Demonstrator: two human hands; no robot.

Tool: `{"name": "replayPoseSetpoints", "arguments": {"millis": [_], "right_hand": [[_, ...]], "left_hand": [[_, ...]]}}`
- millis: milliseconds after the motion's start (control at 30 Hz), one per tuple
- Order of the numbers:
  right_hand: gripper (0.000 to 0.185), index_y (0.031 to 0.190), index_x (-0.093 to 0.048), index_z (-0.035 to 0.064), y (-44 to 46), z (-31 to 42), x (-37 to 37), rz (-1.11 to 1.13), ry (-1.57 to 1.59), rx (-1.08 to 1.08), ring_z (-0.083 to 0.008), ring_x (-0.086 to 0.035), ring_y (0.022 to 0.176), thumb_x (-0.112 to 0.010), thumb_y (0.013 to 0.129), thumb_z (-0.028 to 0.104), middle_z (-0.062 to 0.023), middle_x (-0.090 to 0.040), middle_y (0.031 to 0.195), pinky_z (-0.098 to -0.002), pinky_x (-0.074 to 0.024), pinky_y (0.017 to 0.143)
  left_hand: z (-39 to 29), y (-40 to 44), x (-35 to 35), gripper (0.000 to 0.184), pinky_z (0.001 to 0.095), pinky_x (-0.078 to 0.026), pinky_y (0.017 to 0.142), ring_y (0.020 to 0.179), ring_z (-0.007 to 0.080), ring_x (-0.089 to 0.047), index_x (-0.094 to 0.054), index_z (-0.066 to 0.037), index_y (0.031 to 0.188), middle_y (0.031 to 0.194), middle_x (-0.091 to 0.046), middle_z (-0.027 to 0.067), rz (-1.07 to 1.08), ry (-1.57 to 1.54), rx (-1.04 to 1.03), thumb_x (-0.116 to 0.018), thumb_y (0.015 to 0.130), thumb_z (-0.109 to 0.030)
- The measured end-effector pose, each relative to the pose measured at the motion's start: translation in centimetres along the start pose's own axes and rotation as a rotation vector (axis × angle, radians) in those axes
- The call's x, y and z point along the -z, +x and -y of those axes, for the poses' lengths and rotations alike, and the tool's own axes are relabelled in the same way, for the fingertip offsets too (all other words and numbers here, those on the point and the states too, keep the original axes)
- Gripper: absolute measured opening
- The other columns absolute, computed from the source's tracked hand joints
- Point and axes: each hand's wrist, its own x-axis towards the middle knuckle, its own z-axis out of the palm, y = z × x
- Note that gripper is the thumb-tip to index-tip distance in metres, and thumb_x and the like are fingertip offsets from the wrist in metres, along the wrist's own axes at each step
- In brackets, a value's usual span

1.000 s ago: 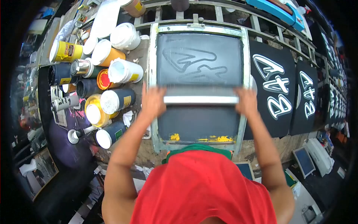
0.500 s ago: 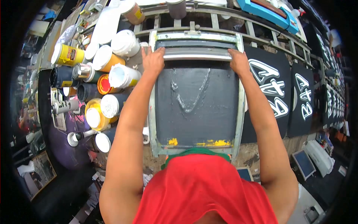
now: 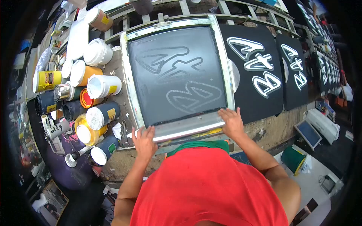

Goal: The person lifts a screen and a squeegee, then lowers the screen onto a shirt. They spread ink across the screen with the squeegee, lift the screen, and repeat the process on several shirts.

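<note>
A long squeegee [image 3: 188, 127] with a metal edge lies across the near end of a framed printing screen [image 3: 177, 71]. My left hand [image 3: 144, 142] grips its left end, and my right hand [image 3: 232, 122] grips its right end, fingers on top. The screen's mesh is dark grey, with outlined letter shapes showing through. Some yellow stain shows by the squeegee near my right hand. Right of the frame lies a black printed sheet [image 3: 255, 67] with white-outlined lettering.
At the left stand several paint tubs, among them a white tub [image 3: 98, 52], a yellow tub [image 3: 48, 81] and an open red one [image 3: 87, 98]. More printed black sheets [image 3: 294, 71] run off to the right. Metal rails [image 3: 222, 8] pass behind the screen.
Both hands have pulled the squeegee from the screen's far end to its near end, uncovering the letter outlines. The view has turned, so the screen now appears tilted.
</note>
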Motion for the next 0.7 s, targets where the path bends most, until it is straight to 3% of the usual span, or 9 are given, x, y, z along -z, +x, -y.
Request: {"name": "replayPoseSetpoints", "arguments": {"millis": [133,200,300,367,433,500,633,700], "right_hand": [[0.058,0.125,-0.067,0.0076,10.9,-1.1,2.9,-0.263,-0.072,0.090,-0.0317,-0.060,0.126,-0.060,0.070,-0.009,-0.0093,-0.066,0.134,-0.0596,-0.0292,0.119],[0.052,0.124,-0.069,0.0089,19.1,-2.4,5.0,-0.333,-0.114,0.104,-0.0304,-0.064,0.119,-0.060,0.075,-0.004,-0.0096,-0.069,0.128,-0.0612,-0.0307,0.117],[0.045,0.122,-0.072,0.0115,29.8,-3.6,7.8,-0.439,-0.142,0.111,-0.0312,-0.068,0.113,-0.057,0.080,0.002,-0.0114,-0.073,0.119,-0.0629,-0.0335,0.115],[0.044,0.122,-0.072,0.0132,34.0,-3.7,9.9,-0.331,-0.187,0.061,-0.0312,-0.068,0.112,-0.057,0.082,0.003,-0.0131,-0.073,0.119,-0.0637,-0.0354,0.113],[0.042,0.120,-0.073,0.0124,33.5,-3.3,10.6,-0.350,-0.173,0.091,-0.0321,-0.069,0.109,-0.059,0.081,0.005,-0.0138,-0.072,0.118,-0.0659,-0.0363,0.111],[0.047,0.125,-0.071,0.0125,28.8,-2.5,9.9,-0.199,-0.173,0.015,-0.0327,-0.068,0.108,-0.062,0.079,0.005,-0.0124,-0.071,0.121,-0.0677,-0.0352,0.111],[0.063,0.137,-0.062,0.0154,13.4,-0.9,4.5,-0.009,-0.165,-0.010,-0.0288,-0.060,0.122,-0.066,0.074,0.004,-0.0057,-0.062,0.139,-0.0669,-0.0310,0.115],[0.062,0.135,-0.064,0.0144,5.5,0.4,2.7,0.028,-0.132,0.010,-0.0312,-0.061,0.120,-0.066,0.073,0.004,-0.0058,-0.064,0.137,-0.0681,-0.0304,0.115]], "left_hand": [[2.6,11.8,2.7,0.066,0.0585,-0.020,0.121,0.135,0.0322,-0.054,-0.064,-0.013,0.134,0.133,-0.068,0.0049,-0.115,0.159,-0.008,-0.072,0.069,-0.005],[4.6,20.0,4.3,0.062,0.0583,-0.023,0.120,0.133,0.0313,-0.055,-0.064,-0.015,0.133,0.133,-0.067,0.0023,-0.199,0.256,-0.006,-0.077,0.073,-0.013],[8.0,30.2,6.1,0.058,0.0593,-0.030,0.116,0.124,0.0316,-0.061,-0.066,-0.021,0.130,0.124,-0.072,0.0012,-0.361,0.239,0.006,-0.073,0.074,-0.007],[8.5,33.9,7.8,0.051,0.0591,-0.031,0.115,0.119,0.0317,-0.063,-0.070,-0.020,0.126,0.116,-0.074,0.0020,-0.329,0.232,0.094,-0.070,0.076,-0.008],[8.2,33.1,8.3,0.048,0.0570,-0.034,0.112,0.112,0.0325,-0.063,-0.073,-0.019,0.122,0.110,-0.075,0.0039,-0.354,0.273,0.090,-0.068,0.076,-0.008],[7.0,29.0,7.6,0.051,0.0545,-0.036,0.109,0.110,0.0314,-0.061,-0.074,-0.020,0.121,0.111,-0.075,0.0047,-0.262,0.206,0.089,-0.067,0.073,-0.005],[3.7,13.9,3.5,0.056,0.0506,-0.036,0.101,0.108,0.0272,-0.057,-0.073,-0.018,0.121,0.116,-0.074,0.0043,-0.192,0.140,0.061,-0.067,0.068,-0.002],[1.7,5.9,2.0,0.059,0.0525,-0.035,0.101,0.106,0.0264,-0.057,-0.072,-0.017,0.124,0.124,-0.071,0.0025,-0.104,0.104,0.066,-0.069,0.066,-0.004]]}}
